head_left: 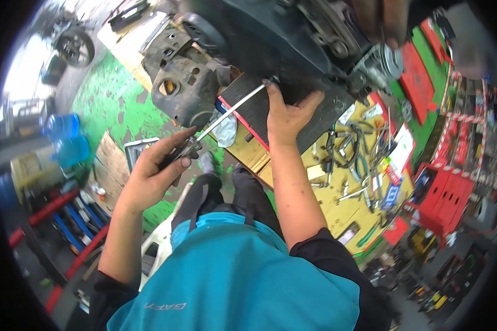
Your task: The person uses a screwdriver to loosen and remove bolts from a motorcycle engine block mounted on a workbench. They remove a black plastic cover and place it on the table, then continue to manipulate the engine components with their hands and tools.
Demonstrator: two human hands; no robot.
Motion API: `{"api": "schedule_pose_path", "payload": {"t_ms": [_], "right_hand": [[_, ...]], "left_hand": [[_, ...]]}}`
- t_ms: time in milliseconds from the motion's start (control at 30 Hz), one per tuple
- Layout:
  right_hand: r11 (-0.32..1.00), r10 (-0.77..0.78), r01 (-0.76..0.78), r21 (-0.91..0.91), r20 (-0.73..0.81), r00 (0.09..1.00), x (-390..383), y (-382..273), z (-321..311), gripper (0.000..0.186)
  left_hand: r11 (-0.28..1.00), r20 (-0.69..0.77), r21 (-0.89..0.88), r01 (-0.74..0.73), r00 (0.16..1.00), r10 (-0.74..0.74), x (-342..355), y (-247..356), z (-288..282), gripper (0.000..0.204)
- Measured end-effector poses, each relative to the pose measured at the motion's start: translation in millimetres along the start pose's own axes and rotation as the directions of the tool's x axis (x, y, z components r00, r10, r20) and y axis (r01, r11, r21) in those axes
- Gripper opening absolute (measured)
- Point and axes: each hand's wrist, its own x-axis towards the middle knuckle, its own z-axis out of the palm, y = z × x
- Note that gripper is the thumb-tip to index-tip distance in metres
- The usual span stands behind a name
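Beyond one teal apron [226, 270], one long-shafted tool [226, 115] was clenched by the left hand [156, 175], slanting to the right hand [289, 118], its grip indiscernible, beneath one dark machine [270, 38]; one yellow tabletop [331, 211] and green floor [115, 85] were seen

The upper edge cuts off the dark machine body [270, 38]. On the long metal tool [232, 110], shadow by the right hand [290, 118] obscures the tip; the left hand [156, 175] partly covers the handle. A brownish shape [395, 22] above is too blurred to name.
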Motion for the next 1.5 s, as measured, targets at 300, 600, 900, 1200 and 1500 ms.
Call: {"api": "schedule_pose_path", "payload": {"t_ms": [300, 600, 900, 1200, 1500], "right_hand": [[0.976, 0.039, -0.042, 0.215, 0.015, 0.999, 20, -2, -4, 0.095], [0.996, 0.092, -0.092, -0.017, -0.001, 0.996, 7, -5, -28, 0.092], [0.973, 0.152, -0.219, 0.075, 0.508, 0.848, 34, 1, -75, 0.117], [0.888, 0.269, -0.393, 0.238, 0.424, 0.865, 30, -12, -46, 0.116], [0.977, 0.172, -0.176, 0.116, 0.044, 0.984, 2, -16, -6, 0.114]], "left_hand": [[0.987, 0.036, 0.068, -0.145, 0.989, 0.143, 30, -20, -24, 0.058], [0.954, -0.057, 0.095, -0.283, 0.956, 0.289, 40, -49, -21, 0.08], [0.942, -0.031, 0.035, -0.333, 0.942, 0.334, 34, -58, -6, 0.069], [0.94, -0.039, 0.016, -0.341, 0.939, 0.341, 35, -64, -5, 0.061], [0.939, 0.002, 0.042, -0.341, 0.94, 0.341, 42, -66, -13, 0.062]]}}
